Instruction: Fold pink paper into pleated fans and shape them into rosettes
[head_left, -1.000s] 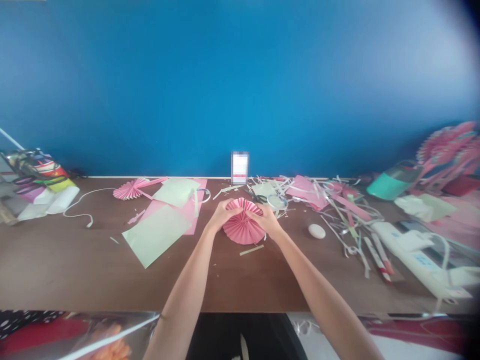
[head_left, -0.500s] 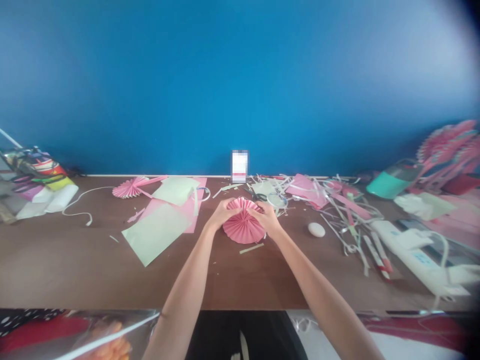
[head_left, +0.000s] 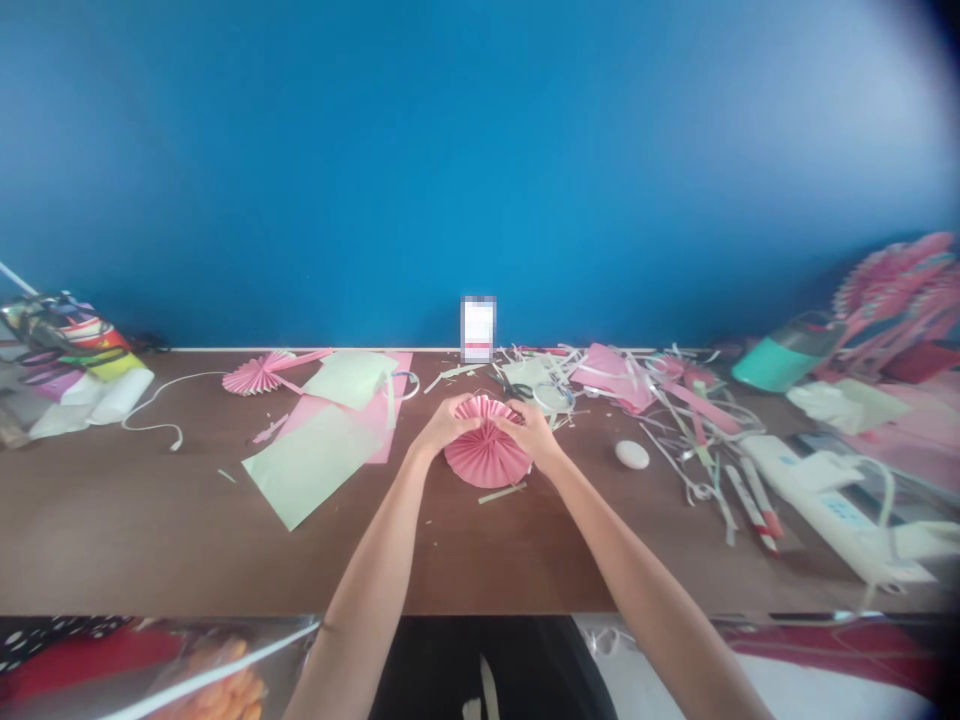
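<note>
A round pink pleated paper rosette (head_left: 489, 458) is held just above or on the brown table, in the middle of the view. My left hand (head_left: 448, 424) grips its upper left edge, with the thumb reaching toward the centre. On the upper right edge, my right hand (head_left: 529, 432) holds the same rosette, its thumb also near the centre. A pale paper strip (head_left: 502, 494) lies just below the rosette. Behind my right hand are dark-handled scissors (head_left: 513, 388), partly hidden among scraps.
Green sheets (head_left: 311, 465) and a pink fan (head_left: 255, 374) lie left on the table (head_left: 187, 540). To the right are a white oval object (head_left: 632, 455), paper scraps (head_left: 611, 375), pens (head_left: 752, 508), a power strip (head_left: 817, 500) and a green container (head_left: 780, 362).
Both hands keep nearly the same hold on the rosette. The whole view has shifted very slightly.
</note>
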